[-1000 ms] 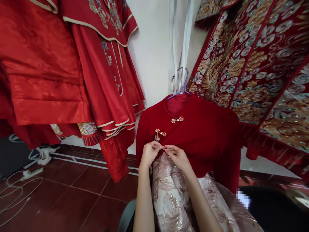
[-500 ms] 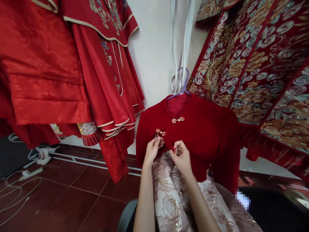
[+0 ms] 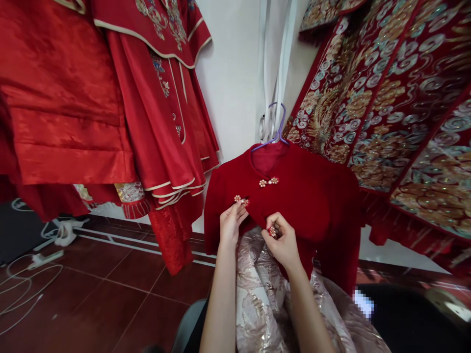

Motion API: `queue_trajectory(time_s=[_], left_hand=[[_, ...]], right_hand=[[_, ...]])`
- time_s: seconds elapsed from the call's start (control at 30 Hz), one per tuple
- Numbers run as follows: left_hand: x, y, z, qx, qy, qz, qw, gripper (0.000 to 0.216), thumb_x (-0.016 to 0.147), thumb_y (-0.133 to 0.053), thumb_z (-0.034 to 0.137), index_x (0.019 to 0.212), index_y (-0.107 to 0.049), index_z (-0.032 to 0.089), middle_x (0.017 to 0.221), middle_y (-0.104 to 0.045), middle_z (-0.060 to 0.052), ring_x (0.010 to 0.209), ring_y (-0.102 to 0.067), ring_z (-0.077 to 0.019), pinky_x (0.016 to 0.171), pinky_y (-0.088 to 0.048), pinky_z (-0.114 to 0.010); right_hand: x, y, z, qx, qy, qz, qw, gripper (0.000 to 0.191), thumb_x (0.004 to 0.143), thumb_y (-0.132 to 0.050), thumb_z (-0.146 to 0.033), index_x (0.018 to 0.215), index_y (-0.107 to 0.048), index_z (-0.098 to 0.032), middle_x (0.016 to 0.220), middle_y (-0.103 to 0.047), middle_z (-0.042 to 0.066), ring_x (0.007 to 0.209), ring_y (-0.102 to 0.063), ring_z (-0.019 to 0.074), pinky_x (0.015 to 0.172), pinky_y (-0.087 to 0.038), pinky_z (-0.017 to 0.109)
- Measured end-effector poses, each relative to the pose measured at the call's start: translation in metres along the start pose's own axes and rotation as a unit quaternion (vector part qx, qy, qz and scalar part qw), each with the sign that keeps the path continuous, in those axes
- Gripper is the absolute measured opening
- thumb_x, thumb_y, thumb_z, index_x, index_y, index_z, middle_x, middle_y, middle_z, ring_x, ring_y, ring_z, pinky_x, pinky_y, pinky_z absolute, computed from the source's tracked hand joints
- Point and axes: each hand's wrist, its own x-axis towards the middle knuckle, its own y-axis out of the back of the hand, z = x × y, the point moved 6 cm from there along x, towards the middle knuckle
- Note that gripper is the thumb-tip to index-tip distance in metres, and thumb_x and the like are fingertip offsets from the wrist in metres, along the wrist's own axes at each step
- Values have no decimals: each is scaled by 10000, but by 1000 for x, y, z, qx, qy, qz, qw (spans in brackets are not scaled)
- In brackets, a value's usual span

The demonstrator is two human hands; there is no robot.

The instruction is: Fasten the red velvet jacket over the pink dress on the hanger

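Observation:
A dark red velvet jacket (image 3: 305, 196) hangs on a purple hanger (image 3: 281, 122). At its collar a flower-shaped bead fastener (image 3: 269, 182) is joined. Lower on the chest is a second flower fastener (image 3: 237, 198); my left hand (image 3: 231, 226) has its thumb and fingertips closed on it and partly covers it. My right hand (image 3: 282, 241) pinches another flower button (image 3: 273, 231) near the jacket's lower front edge and draws the cloth outward. Pale pink brocade fabric (image 3: 253, 304) lies under both forearms.
Red garments with cream piping (image 3: 165, 122) hang on the left. A heavily beaded red gown (image 3: 390, 108) hangs on the right. White shoes (image 3: 66, 231) and loose cables (image 3: 33, 284) are on the tiled floor. White straps (image 3: 281, 63) hang above the hanger.
My left fingertips have moved up onto the chest fastener. My right hand has shifted slightly right with its flower button. The view has moved a little.

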Motion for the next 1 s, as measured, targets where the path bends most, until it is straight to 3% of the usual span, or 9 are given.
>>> queue_trajectory(time_s=[0.27, 0.4, 0.5, 0.6, 0.7, 0.77, 0.9, 1.0], left_hand=[[0, 1, -1, 32, -30, 36, 998, 228, 734, -705, 255, 899, -722, 99, 991, -737, -126, 859, -710, -177, 818, -562, -299], [-2, 1, 0, 68, -26, 63, 995, 281, 750, -693, 322, 920, -721, 100, 968, -740, -123, 821, -709, -170, 739, -568, -264], [-3, -12, 8, 121, -2, 26, 992, 395, 783, -642, 440, 947, -722, 90, 898, -743, -128, 747, -702, -173, 673, -560, -266], [-4, -38, 34, 220, -103, -29, 970, 363, 791, -636, 433, 914, -734, 107, 882, -738, -111, 795, -687, -180, 738, -547, -275], [-10, -74, 60, 350, -265, -94, 894, 257, 824, -617, 340, 970, -730, 161, 974, -708, -85, 809, -653, -150, 751, -531, -251], [-12, -94, 69, 437, -331, -124, 827, 263, 857, -580, 320, 1043, -713, 190, 1001, -664, -77, 770, -625, -131, 722, -523, -246], [-5, -120, 71, 587, -385, -161, 694, 232, 858, -586, 297, 1023, -718, 200, 907, -581, -55, 789, -573, -145, 784, -497, -288], [1, -132, 72, 633, -414, -201, 622, 179, 843, -606, 285, 938, -729, 196, 902, -574, -62, 876, -543, -182, 831, -470, -323]], right_hand=[[0, -5, 3, -5, -10, -20, 1000, 160, 711, -524, -105, 715, -407, -215, 630, -365, -68, 541, -353, 83, 528, -299, 210], [0, -5, 3, -9, -10, -36, 999, 160, 711, -522, -108, 717, -403, -215, 631, -359, -68, 539, -344, 82, 522, -290, 209], [-1, -2, 0, -21, 3, -67, 998, 199, 720, -539, -112, 687, -372, -214, 627, -355, -66, 551, -339, 82, 535, -286, 211], [-1, 4, -1, -23, 19, -83, 996, 291, 768, -566, -164, 640, -310, -214, 606, -328, -66, 550, -321, 81, 543, -278, 217], [0, 10, -1, -19, 25, -77, 997, 335, 808, -568, -208, 625, -287, -214, 592, -298, -67, 542, -302, 80, 538, -265, 222], [0, 13, 0, -20, 27, -73, 997, 337, 817, -568, -216, 625, -291, -213, 593, -297, -66, 541, -302, 80, 539, -266, 223], [0, 18, 1, -23, 25, -59, 998, 330, 816, -569, -210, 624, -300, -211, 587, -294, -68, 535, -300, 78, 532, -260, 224], [0, 23, 1, -21, 23, -47, 998, 337, 818, -571, -214, 621, -298, -209, 578, -290, -70, 527, -294, 77, 523, -255, 224]])
